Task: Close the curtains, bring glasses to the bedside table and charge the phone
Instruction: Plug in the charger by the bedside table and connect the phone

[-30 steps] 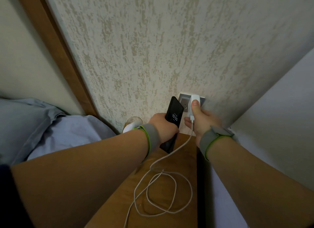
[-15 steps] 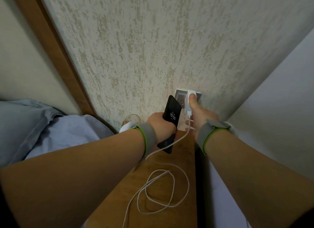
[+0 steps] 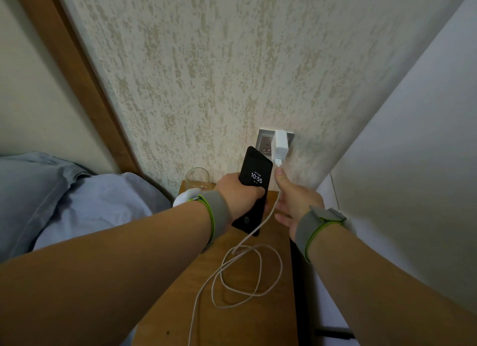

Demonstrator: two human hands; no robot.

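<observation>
My left hand (image 3: 240,193) grips a black phone (image 3: 254,185) upright over the back of the wooden bedside table (image 3: 258,320); its screen reads 10:55. A white charger (image 3: 281,144) sits plugged into the wall socket (image 3: 264,141). My right hand (image 3: 294,201) hovers just below it with relaxed fingers, the thumb tip close under the cable plug. The white cable (image 3: 245,276) drops from the charger past the phone and lies in loose loops on the table. A clear drinking glass (image 3: 197,178) stands at the table's back left corner.
A white rounded object (image 3: 187,196) lies by the glass, partly hidden behind my left wrist. A bed with blue pillow and sheet (image 3: 64,198) is at the left. A textured wall is straight ahead, and a pale wall closes the right side.
My right hand pushed the charger into the socket, then let go and drew back a little. The left hand kept hold of the phone.
</observation>
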